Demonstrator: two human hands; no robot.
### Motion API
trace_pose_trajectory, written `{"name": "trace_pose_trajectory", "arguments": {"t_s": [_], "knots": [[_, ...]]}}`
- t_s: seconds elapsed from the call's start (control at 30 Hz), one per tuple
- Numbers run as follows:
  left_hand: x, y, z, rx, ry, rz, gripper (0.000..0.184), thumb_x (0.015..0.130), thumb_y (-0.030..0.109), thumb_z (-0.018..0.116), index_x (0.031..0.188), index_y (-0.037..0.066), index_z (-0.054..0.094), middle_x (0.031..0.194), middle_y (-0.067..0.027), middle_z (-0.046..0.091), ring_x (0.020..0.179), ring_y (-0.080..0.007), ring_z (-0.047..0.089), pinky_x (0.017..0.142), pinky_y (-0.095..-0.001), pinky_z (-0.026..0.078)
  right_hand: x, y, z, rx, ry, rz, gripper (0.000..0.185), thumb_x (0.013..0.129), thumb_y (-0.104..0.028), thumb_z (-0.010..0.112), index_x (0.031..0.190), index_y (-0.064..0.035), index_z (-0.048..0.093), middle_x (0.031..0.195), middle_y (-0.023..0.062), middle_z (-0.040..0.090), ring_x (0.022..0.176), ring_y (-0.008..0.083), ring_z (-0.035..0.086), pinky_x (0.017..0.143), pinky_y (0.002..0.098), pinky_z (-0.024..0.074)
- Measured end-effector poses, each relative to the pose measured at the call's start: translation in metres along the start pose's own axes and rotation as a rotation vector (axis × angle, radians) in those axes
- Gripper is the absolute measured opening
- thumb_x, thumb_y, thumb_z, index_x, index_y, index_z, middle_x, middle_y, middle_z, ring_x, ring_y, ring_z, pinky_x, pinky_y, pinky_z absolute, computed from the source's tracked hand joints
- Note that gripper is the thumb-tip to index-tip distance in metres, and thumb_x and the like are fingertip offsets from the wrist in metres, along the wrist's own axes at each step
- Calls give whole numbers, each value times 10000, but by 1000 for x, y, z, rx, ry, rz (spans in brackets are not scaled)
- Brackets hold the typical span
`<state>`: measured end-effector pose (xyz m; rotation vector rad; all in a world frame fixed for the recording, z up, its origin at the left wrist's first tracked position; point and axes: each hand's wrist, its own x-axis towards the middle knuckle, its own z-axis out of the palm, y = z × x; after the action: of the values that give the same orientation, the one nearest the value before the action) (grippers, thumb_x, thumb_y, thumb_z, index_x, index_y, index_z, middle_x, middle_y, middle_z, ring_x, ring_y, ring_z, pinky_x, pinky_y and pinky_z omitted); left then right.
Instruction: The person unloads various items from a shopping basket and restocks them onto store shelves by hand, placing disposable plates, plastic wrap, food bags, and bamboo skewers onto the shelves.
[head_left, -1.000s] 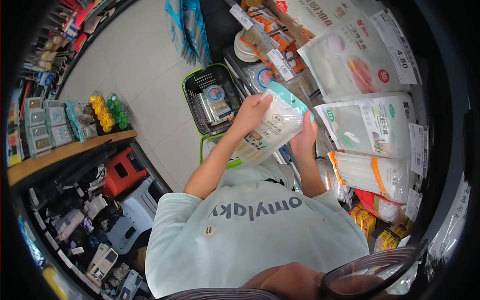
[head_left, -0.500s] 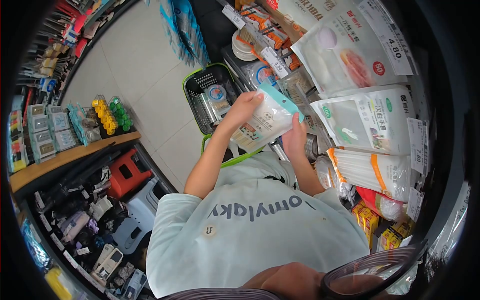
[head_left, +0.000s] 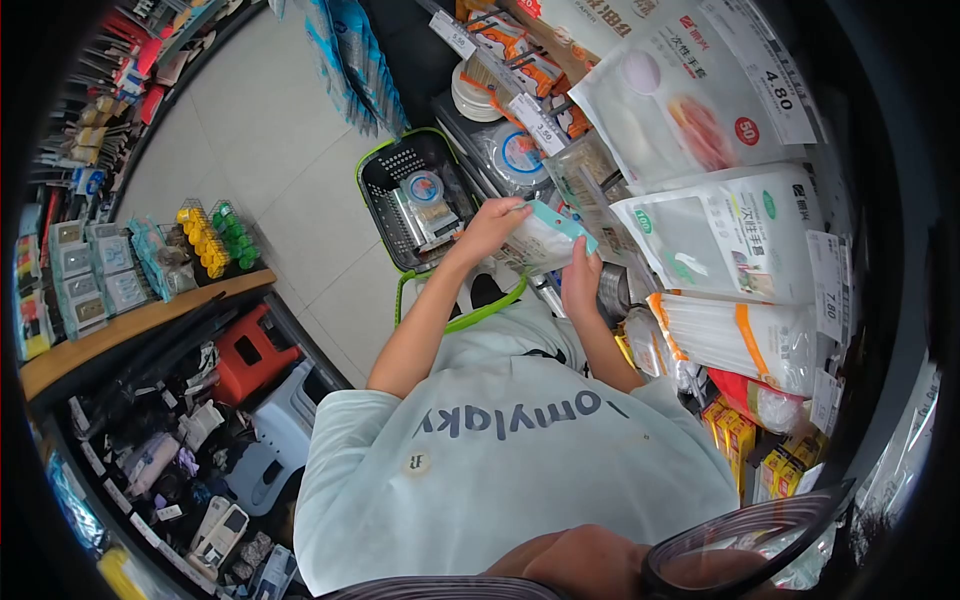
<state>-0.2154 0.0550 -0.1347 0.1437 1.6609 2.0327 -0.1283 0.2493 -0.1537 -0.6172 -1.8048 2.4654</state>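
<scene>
A white plastic packet with a teal header (head_left: 545, 238) is held up in front of my body, between both hands. My left hand (head_left: 488, 234) pinches its upper left corner. The fingers of my right hand (head_left: 580, 278) are closed on its right edge. The packet tilts so that its printed front is mostly foreshortened, and I cannot make out its contents. Just beyond my left hand, a black shopping basket with a green rim (head_left: 364, 170) stands on the floor. It holds a clear-wrapped package with a round blue label (head_left: 424, 188) and other packed goods.
To the right is a shelf rack with hanging glove packets (head_left: 735, 235), a pack of white sticks (head_left: 750, 340) and price tags. Blue packets (head_left: 350, 60) hang ahead. On the left, a wooden-edged shelf (head_left: 150, 330) carries stools and small goods. Pale floor tiles (head_left: 270, 130) lie between.
The packet has tipped, so its printed front shows less than before. Both hands still hold it, with the right hand slightly lower. The view has shifted a little.
</scene>
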Motion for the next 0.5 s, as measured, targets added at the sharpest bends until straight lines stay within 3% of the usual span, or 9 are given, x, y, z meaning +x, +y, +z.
{"name": "trace_pose_trajectory", "arguments": {"t_s": [0.1, 0.17, 0.37, 0.5], "knots": [[8, 4, 18, -108, -11, -118, 260, 983, 226, 586, 945, -13, 681, 819, 41, 640, 778, -58, 546, 711, -264, 466, -2, 1, -14, -42, 55, -38, 374, 1050, -298, 473, 1218, 19, 577, 1189, 89, 628, 1083, 154, 576, 954, 315, 435], [18, -6, 31, -99, -27, -92, 261, 983, 229, 586, 942, -10, 684, 819, 38, 641, 768, -59, 547, 704, -265, 466, -5, -2, -23, -52, 108, -62, 382, 1048, -305, 479, 1192, 28, 597, 1140, 73, 641, 1025, 128, 577, 905, 293, 445], [42, -27, 84, -43, -71, -140, 270, 974, 241, 595, 961, -9, 698, 820, 13, 656, 766, -76, 565, 702, -272, 472, -20, -18, -64, 105, 218, -50, 333, 1030, -249, 522, 1201, 24, 606, 1189, 85, 640, 1089, 152, 586, 964, 309, 440], [52, -33, 117, -87, -205, -108, 262, 974, 216, 585, 1035, -16, 692, 906, -7, 676, 836, -84, 587, 767, -273, 482, -24, -14, -102, 111, 224, -38, 369, 997, -175, 574, 1321, -12, 502, 1296, 103, 578, 1185, 188, 547, 1032, 357, 410]]}}
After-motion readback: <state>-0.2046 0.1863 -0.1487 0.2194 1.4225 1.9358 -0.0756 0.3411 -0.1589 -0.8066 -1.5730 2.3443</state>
